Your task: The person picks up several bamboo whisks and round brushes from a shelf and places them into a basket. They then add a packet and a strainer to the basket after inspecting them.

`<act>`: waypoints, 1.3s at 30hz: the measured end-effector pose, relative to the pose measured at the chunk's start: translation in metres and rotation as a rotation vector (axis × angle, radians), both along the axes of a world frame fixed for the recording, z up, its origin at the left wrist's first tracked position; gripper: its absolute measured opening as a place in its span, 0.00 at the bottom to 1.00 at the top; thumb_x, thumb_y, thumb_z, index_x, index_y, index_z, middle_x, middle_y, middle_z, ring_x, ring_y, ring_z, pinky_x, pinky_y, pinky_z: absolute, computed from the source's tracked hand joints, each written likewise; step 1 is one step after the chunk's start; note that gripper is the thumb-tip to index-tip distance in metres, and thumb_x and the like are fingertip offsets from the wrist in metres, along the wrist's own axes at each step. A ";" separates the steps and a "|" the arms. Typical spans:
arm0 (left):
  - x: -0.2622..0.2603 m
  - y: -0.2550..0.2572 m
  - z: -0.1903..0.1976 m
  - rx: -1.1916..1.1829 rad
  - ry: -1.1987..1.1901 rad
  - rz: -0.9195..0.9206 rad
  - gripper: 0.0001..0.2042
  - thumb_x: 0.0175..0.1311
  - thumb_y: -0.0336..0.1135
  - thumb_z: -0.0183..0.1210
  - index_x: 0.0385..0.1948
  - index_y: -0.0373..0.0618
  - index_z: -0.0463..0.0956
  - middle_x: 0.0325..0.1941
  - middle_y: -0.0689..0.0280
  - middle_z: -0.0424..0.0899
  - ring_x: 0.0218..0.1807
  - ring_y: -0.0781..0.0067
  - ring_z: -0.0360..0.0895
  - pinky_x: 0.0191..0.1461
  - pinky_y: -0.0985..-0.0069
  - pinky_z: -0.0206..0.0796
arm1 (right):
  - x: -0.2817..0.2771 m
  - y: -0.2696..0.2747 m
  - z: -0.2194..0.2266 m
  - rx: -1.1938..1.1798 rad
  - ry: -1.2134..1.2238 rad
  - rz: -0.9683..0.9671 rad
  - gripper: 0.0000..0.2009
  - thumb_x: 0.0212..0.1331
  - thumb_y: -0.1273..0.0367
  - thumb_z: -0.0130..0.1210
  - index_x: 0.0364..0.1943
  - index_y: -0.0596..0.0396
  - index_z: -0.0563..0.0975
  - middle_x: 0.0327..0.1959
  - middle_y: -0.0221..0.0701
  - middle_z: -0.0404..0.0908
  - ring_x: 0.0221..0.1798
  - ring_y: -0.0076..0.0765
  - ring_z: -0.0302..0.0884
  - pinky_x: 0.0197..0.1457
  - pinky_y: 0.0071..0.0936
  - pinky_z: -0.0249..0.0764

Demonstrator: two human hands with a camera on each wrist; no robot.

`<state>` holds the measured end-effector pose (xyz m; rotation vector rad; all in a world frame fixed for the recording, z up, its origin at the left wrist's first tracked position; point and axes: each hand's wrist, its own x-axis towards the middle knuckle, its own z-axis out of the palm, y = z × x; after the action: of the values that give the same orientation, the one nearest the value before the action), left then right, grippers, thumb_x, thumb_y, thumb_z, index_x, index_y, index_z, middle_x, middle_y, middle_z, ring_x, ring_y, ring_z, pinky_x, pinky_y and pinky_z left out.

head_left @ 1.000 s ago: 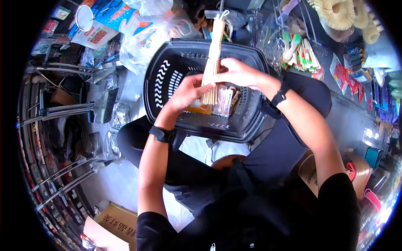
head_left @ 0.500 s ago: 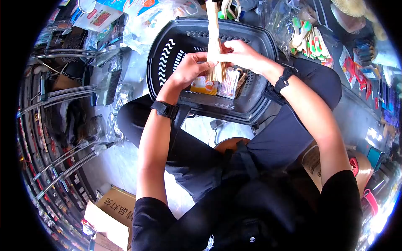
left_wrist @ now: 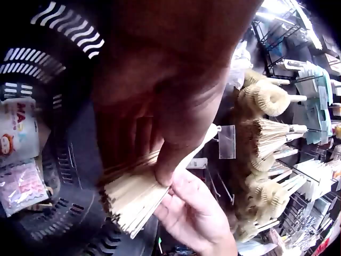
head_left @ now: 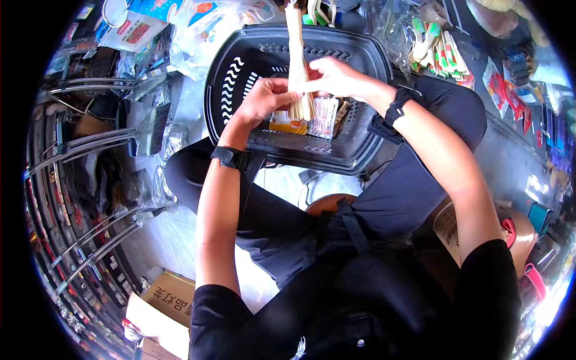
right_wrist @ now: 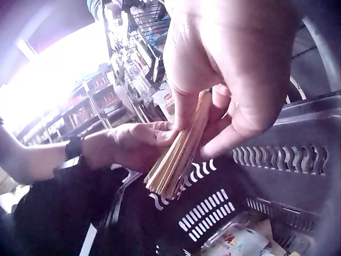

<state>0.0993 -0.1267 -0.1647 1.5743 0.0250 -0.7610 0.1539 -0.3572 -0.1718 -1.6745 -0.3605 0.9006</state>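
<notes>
A long bundle of thin pale wooden strips [head_left: 296,48] is held upright over a black basket [head_left: 360,157]. Near its splayed lower end, the left hand [head_left: 261,103] pinches it between thumb and fingers. Just above, from the other side, the right hand [head_left: 337,78] grips the same bundle. In the left wrist view the left thumb presses along the strips [left_wrist: 136,197], the right hand [left_wrist: 197,213] touching beside it. The right wrist view has the strip ends [right_wrist: 169,173] fanning below both hands. Inside the basket lie a yellow packet [head_left: 287,124] and a clear pink-and-white packet [head_left: 324,117].
Plastic bags [head_left: 204,45] lie beyond the basket at the left. Green-and-white handled brushes [head_left: 441,54] are piled at the right. Metal display hooks [head_left: 102,141] stick out at the left, and an open cardboard box [head_left: 168,297] stands at the lower left.
The basket and hands sit higher in the head view than a second ago, as do the surroundings. Both hands still hold the bundle, which now leans slightly the other way at its top.
</notes>
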 end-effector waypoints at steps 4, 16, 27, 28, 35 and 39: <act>-0.003 -0.004 -0.002 0.068 0.137 -0.097 0.19 0.65 0.35 0.69 0.55 0.38 0.79 0.46 0.66 0.87 0.46 0.77 0.85 0.52 0.76 0.79 | -0.011 0.001 -0.015 0.002 0.112 0.078 0.18 0.61 0.64 0.67 0.52 0.59 0.82 0.41 0.30 0.84 0.40 0.25 0.80 0.44 0.29 0.82; -0.010 -0.011 -0.118 0.490 0.051 -0.333 0.27 0.59 0.41 0.70 0.57 0.32 0.77 0.45 0.56 0.87 0.40 0.69 0.87 0.42 0.73 0.83 | -0.021 0.019 -0.106 -0.129 0.703 0.019 0.14 0.62 0.79 0.52 0.50 0.69 0.77 0.43 0.48 0.85 0.46 0.55 0.87 0.53 0.56 0.85; -0.024 -0.041 -0.099 0.560 -0.383 -0.693 0.21 0.59 0.52 0.62 0.41 0.43 0.86 0.40 0.48 0.88 0.42 0.53 0.87 0.45 0.59 0.76 | -0.041 0.036 -0.179 -0.324 0.661 -0.077 0.14 0.64 0.77 0.54 0.53 0.56 0.77 0.41 0.39 0.85 0.45 0.48 0.85 0.45 0.56 0.84; -0.025 -0.036 -0.130 0.485 -0.168 -0.664 0.21 0.58 0.51 0.62 0.41 0.41 0.85 0.41 0.46 0.88 0.42 0.52 0.86 0.46 0.58 0.75 | -0.037 0.031 -0.198 -0.388 0.588 -0.080 0.14 0.59 0.77 0.57 0.51 0.57 0.78 0.37 0.37 0.82 0.44 0.43 0.83 0.44 0.51 0.82; -0.023 -0.023 -0.160 0.348 -0.379 -0.452 0.21 0.62 0.42 0.62 0.50 0.34 0.80 0.44 0.51 0.88 0.41 0.58 0.86 0.48 0.62 0.77 | -0.016 0.035 -0.095 -0.589 0.009 0.028 0.10 0.51 0.68 0.57 0.30 0.62 0.84 0.23 0.38 0.81 0.20 0.38 0.77 0.19 0.35 0.71; -0.009 -0.030 -0.117 0.239 -0.188 -0.321 0.22 0.63 0.37 0.64 0.57 0.34 0.77 0.44 0.56 0.89 0.42 0.68 0.85 0.45 0.68 0.77 | 0.009 0.023 -0.043 -0.287 -0.407 -0.165 0.07 0.52 0.68 0.61 0.28 0.58 0.83 0.25 0.36 0.85 0.30 0.38 0.85 0.35 0.34 0.80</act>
<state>0.0906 -0.1571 -0.2818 1.8992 -0.2902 -0.8790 0.1625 -0.3339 -0.2144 -2.1247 -0.3713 0.5010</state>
